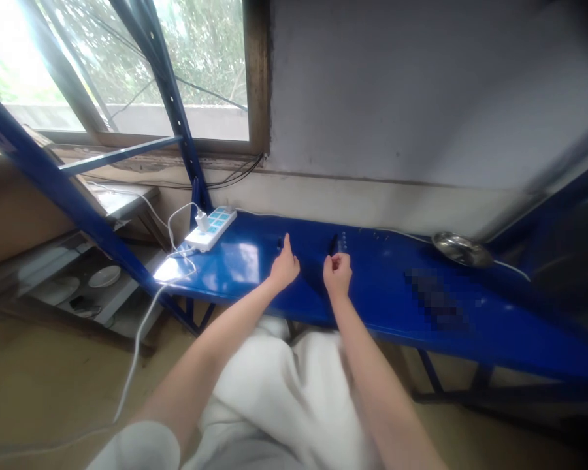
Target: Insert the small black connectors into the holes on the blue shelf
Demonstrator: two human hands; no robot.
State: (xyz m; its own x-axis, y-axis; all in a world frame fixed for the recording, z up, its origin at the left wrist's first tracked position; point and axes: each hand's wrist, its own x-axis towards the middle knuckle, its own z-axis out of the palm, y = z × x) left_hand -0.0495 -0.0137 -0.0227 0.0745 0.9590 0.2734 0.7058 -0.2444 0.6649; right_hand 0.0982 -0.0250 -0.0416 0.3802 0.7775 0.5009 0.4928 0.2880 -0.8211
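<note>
Over the blue tabletop (304, 303), my left hand (285, 266) has one finger stretched out away from me; its other fingers are partly hidden. A small dark thing (279, 243) shows beside that fingertip, and whether they touch I cannot tell. To the right, my right hand (338, 273) is closed, its fingers curled in a pinch. A short, thin dark piece (333, 244) rises just past these fingers, too blurred to name. Next to it is a strip of small clear, shiny dots (343, 240).
At the tabletop's left end lies a white power strip (212, 228) with a plugged-in white charger (202, 222) and trailing cable. A round metal dish (462, 249) and a pixelated dark object (436, 297) are on the right. Blue frame posts (169, 91) stand left, before a window.
</note>
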